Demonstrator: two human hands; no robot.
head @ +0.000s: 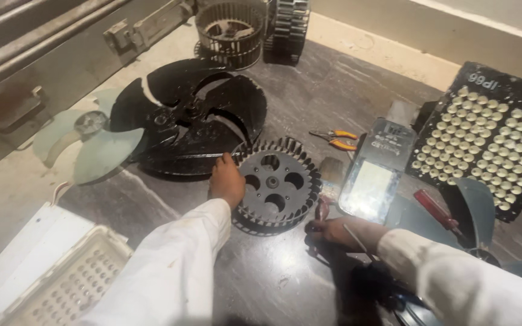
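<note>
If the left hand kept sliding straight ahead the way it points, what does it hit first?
Probably the large black fan blade: the left hand, resting on the blower wheel's rim, points up-frame toward it. Depth is unclear.

matt grey plastic blower wheel (276,184), polished stone floor (309,96)

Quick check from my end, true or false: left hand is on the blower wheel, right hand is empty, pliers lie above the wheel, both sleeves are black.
1. The left hand grips the rim of the black blower wheel. True.
2. The right hand is empty. False: it holds a small tool; its kind is unclear.
3. Orange-handled pliers lie beyond the wheel. True.
4. Both sleeves are black. False: both are white.
</note>
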